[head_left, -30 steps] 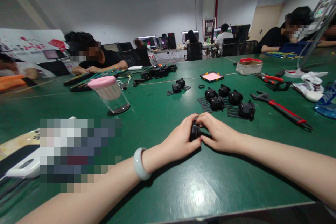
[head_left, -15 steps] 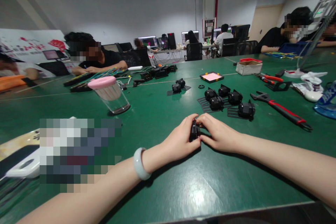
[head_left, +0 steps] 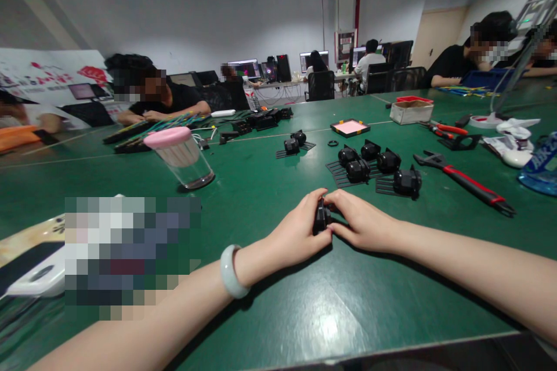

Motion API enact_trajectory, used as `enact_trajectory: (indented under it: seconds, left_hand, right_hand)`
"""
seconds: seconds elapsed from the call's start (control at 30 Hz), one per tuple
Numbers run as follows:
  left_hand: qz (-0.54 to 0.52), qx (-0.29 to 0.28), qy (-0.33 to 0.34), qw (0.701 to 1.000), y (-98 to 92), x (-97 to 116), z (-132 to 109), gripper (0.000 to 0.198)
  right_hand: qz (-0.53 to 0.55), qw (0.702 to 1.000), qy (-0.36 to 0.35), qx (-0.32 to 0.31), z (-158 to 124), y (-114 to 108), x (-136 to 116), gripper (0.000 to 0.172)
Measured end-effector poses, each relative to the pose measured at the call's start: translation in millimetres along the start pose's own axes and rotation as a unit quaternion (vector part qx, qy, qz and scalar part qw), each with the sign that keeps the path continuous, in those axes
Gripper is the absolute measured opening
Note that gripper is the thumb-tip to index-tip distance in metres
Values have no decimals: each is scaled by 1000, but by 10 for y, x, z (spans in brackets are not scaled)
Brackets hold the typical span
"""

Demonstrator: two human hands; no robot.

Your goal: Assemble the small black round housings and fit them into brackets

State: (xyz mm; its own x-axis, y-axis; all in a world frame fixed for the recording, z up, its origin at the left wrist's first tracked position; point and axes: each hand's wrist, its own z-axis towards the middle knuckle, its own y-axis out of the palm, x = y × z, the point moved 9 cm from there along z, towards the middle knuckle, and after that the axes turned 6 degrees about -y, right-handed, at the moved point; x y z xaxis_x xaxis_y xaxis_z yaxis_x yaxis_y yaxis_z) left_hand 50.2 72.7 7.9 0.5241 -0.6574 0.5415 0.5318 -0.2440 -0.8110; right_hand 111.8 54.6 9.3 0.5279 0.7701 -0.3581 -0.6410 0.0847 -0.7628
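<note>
A small black plastic part (head_left: 322,216) is gripped between my two hands, low over the green table (head_left: 270,324). My left hand (head_left: 300,221) closes round its left side, with the thumb and fingers curled over it. From the right, the fingertips of my right hand (head_left: 361,220) pinch the same part. Much of the part is hidden behind the fingers. Just beyond my right hand lie several black round-bodied parts with comb-like prongs (head_left: 358,170). Two more such parts (head_left: 295,142) sit further back to the left, and a small black ring (head_left: 333,143) lies between the groups.
An adjustable wrench (head_left: 467,185) and red-handled pliers (head_left: 448,129) lie on the right. A pink-lidded glass (head_left: 187,162) stands left of centre. Further back are a pink-topped square tray (head_left: 350,127) and a white box (head_left: 411,112). Co-workers sit across the table.
</note>
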Motion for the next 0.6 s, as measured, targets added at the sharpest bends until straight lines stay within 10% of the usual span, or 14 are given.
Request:
enact_trajectory:
  seconds: [0.6]
  left_hand:
    - [8, -3, -1, 1000, 3, 3, 2, 61]
  right_hand:
    - [-33, 999, 8, -21, 3, 17, -5, 39]
